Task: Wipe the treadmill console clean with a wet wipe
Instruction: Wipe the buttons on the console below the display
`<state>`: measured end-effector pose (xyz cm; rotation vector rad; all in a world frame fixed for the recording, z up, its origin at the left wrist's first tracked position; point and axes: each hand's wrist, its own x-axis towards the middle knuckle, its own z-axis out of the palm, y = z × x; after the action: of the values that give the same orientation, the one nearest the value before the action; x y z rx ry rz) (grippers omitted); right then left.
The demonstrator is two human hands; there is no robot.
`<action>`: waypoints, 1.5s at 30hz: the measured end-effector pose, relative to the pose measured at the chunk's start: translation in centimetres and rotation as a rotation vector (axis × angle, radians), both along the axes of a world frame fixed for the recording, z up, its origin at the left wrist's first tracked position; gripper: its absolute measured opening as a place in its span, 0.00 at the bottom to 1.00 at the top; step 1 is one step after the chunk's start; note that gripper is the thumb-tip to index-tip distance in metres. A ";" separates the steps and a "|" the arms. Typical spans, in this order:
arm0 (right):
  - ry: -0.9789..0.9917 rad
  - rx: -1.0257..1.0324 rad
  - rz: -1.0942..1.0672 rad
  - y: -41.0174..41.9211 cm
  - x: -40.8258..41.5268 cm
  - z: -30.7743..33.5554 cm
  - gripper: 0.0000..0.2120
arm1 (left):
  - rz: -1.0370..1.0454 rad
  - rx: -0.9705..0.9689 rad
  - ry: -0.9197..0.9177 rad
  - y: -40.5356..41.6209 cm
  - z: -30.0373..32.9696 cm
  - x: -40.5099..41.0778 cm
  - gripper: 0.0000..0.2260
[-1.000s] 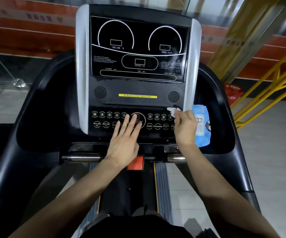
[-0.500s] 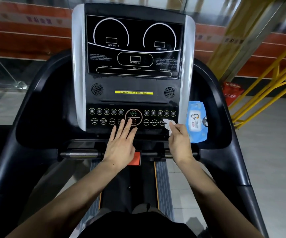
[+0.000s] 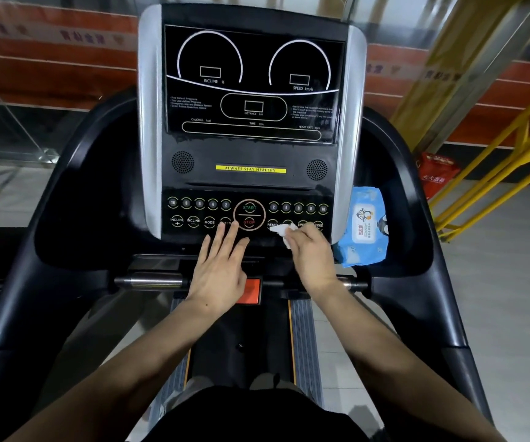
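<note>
The wet wipe [image 3: 281,232] is crumpled and pinched in the right hand [image 3: 313,255], pressed on the lower button row of the console [image 3: 251,138], near the RESET key. The left hand [image 3: 220,269] is laid flat, fingers straight, holding nothing. The wiping seems to be in progress; whether the upper display is already cleaned cannot be told. The wipe packet [image 3: 364,232] is propped just beside the console.

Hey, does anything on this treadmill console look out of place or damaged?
Nothing looks damaged. One oddity: the blue wet wipe pack lies tilted in the side tray right of the console, beside the right hand wiping with a wet wipe.
</note>
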<state>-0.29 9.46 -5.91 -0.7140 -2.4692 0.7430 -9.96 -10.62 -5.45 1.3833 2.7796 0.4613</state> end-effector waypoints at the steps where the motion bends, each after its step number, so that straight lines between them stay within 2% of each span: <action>1: 0.012 0.042 -0.024 0.8 0.7 -0.1 0.09 | -0.004 -0.003 0.000 0.1 -0.1 0.1 0.29; 4: 0.064 0.105 -0.164 3.1 3.0 -0.3 0.07 | 0.003 0.023 0.004 0.3 -0.2 0.0 0.28; 9: 0.085 0.117 -0.225 3.1 3.3 -0.7 0.08 | 0.012 0.039 0.005 0.6 -0.1 -0.3 0.26; 14: 0.103 0.075 -0.153 0.6 1.5 -1.0 0.09 | 0.021 0.024 0.014 0.0 -0.3 -0.8 0.26; 20: 0.130 -0.139 -0.067 -2.7 -1.6 -1.0 0.13 | 0.048 0.040 0.023 -1.8 -0.5 -1.9 0.26; 24: 0.112 0.100 0.019 -5.3 -3.5 -0.1 0.08 | 0.093 0.052 0.005 -3.9 -1.0 -3.1 0.26; 30: 0.088 0.246 0.129 -9.3 -7.3 0.7 0.01 | 0.184 0.068 -0.007 -7.9 -1.5 -5.3 0.26; 40: -0.033 0.275 0.285 -16.8 -14.7 1.2 0.05 | 0.276 0.067 -0.082 -12.3 -1.8 -7.8 0.28; 45: -0.059 0.240 0.227 -14.0 -12.3 -0.1 0.02 | 0.203 0.079 -0.060 -11.8 -2.1 -8.1 0.28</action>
<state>-12.60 -4.51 -5.96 -0.3771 -2.6632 0.4956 -18.10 -22.41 -7.57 1.0827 2.8948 0.6117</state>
